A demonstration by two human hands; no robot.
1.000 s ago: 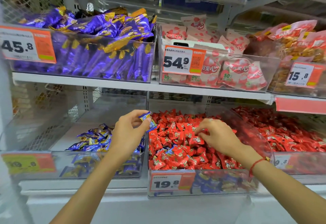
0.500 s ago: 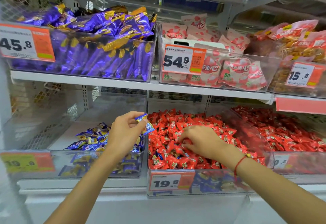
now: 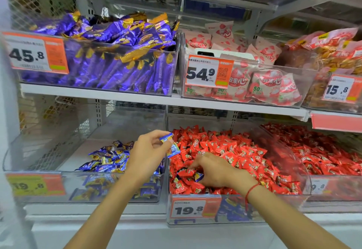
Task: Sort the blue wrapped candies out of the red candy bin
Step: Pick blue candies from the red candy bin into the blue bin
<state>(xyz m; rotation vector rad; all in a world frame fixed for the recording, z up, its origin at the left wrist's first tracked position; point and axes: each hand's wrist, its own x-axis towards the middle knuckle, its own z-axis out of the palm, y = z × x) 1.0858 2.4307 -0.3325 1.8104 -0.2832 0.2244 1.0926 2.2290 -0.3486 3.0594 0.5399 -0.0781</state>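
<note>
The clear red candy bin (image 3: 195, 219) on the lower shelf is heaped with red wrapped candies (image 3: 231, 150); blue wrappers show through its front wall. My left hand (image 3: 147, 152) hovers over the divide between bins and pinches blue wrapped candies (image 3: 170, 144) in its fingertips. My right hand (image 3: 213, 170) is down in the front left of the red heap, fingers curled around a blue candy (image 3: 198, 176) among the red ones. To the left, a clear bin (image 3: 49, 160) holds a pile of blue wrapped candies (image 3: 109, 158).
A second bin of red candies (image 3: 323, 154) lies to the right. The shelf above carries bins of purple bars (image 3: 117, 56), pink-white packets (image 3: 254, 84) and orange snacks (image 3: 333, 56). Price tags hang on the bin fronts. The upper shelf edge (image 3: 156, 101) overhangs the lower bins.
My right hand moved left and down toward the front of the red heap and dug in around a blue candy. My left hand stayed beside the bin, still pinching its blue candies.
</note>
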